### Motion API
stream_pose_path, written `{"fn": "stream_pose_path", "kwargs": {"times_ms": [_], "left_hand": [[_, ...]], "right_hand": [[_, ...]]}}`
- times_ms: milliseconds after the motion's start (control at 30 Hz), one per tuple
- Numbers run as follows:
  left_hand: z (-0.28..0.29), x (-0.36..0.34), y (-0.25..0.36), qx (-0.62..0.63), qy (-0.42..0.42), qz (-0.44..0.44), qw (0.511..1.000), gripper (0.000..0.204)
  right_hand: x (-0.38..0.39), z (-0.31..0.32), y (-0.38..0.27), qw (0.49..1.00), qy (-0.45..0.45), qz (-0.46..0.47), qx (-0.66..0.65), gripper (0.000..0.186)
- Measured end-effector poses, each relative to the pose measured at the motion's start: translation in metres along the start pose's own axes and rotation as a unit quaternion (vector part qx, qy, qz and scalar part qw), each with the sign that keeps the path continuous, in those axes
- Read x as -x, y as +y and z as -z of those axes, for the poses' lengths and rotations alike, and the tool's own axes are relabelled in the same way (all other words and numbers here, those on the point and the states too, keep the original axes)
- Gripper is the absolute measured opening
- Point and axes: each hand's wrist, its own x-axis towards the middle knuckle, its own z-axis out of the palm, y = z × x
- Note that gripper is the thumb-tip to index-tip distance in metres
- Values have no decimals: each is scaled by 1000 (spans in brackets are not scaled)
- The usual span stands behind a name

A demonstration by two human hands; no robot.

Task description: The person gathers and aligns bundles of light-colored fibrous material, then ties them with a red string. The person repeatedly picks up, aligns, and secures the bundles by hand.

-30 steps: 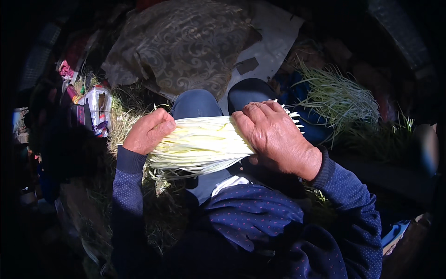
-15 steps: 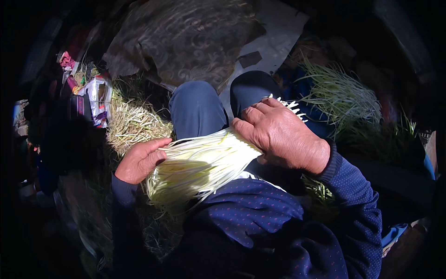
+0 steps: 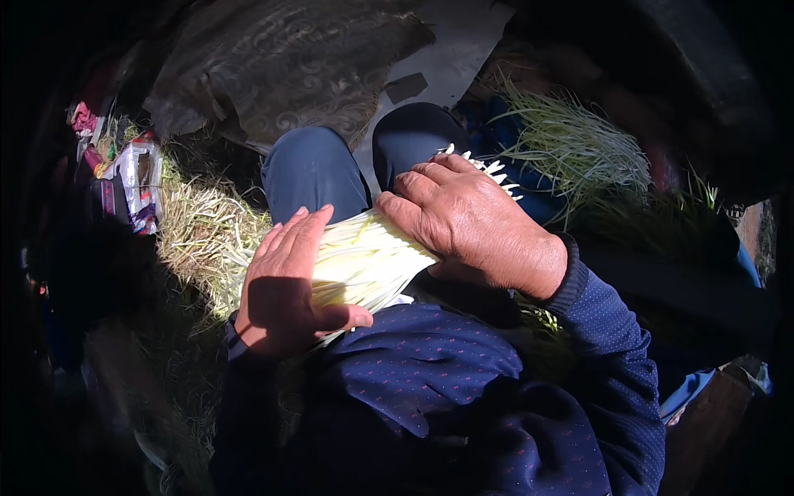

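A thick bunch of pale yellow-white chives [image 3: 372,260] lies across my lap, white root ends to the upper right. Wrapped over it near those ends is my right hand [image 3: 467,227], with the white tips [image 3: 496,175] poking out past its knuckles; its thumb is partly hidden underneath. My left hand [image 3: 285,285] rests across the leafy end, fingers stretched out and thumb spread apart along the near side. The loose leaf tips are mostly hidden beneath that hand. Both my knees [image 3: 314,169] are raised beyond the bunch.
Another pile of green-white chives [image 3: 579,153] lies at the right. Dry straw-like trimmings [image 3: 203,240] are heaped on the left, beside a white and purple package [image 3: 142,182]. A patterned sheet [image 3: 289,74] covers the ground ahead. Blue plastic [image 3: 686,393] shows at the lower right.
My left hand has moved from the leaf tips onto the bunch, nearer my right hand, with its fingers extended. My right hand keeps its grip. The whole view has shifted slightly.
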Motion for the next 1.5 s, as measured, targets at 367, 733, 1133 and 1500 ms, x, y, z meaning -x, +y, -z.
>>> {"fn": "stream_pose_path", "kwargs": {"times_ms": [367,733,1133,1500], "left_hand": [[-22,7,5,-19,70,-22,997,104],[-26,5,5,-32,64,-21,997,109],[-25,8,7,-17,57,3,998,117],[-23,9,6,25,65,13,997,128]], "right_hand": [[-14,34,-4,986,-128,-49,-98,74],[-46,21,-15,994,-92,9,-54,32],[-48,7,-14,999,-31,9,-41,19],[-19,40,19,948,194,-166,-188,7]]}}
